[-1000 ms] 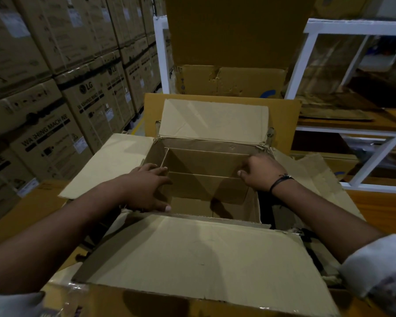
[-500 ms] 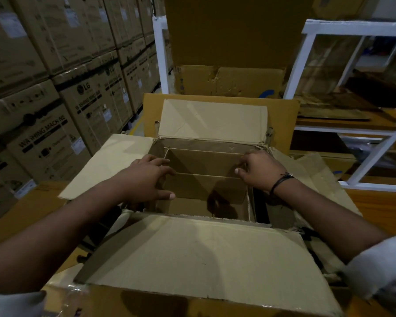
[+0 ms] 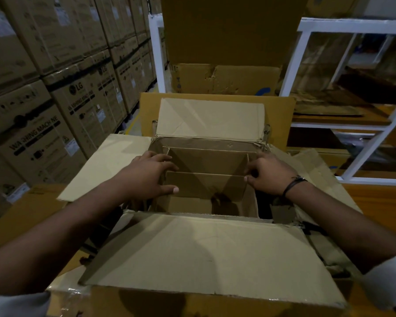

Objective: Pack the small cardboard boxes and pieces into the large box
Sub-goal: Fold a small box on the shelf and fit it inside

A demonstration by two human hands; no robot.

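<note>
The large box (image 3: pixel 204 255) stands open in front of me, its four flaps folded outward. Inside it sits a small open cardboard box (image 3: pixel 206 186) with upright brown walls. My left hand (image 3: pixel 150 176) grips the small box's left wall, fingers over the top edge and thumb on the near panel. On the opposite side, my right hand (image 3: pixel 269 176), with a dark band at the wrist, curls its fingers round the right wall. The bottom of the large box is mostly hidden.
Stacked washing machine cartons (image 3: pixel 55 106) form a wall on the left. A white metal rack (image 3: pixel 352 28) with flattened cardboard stands at the right. Another tall open carton (image 3: pixel 224 78) rises behind the large box. Crumpled cardboard (image 3: pixel 318 170) lies under the right flap.
My right hand slid a little to the right along the small box, and my left hand shifted slightly up. The small box's opening now shows wider inside the large box.
</note>
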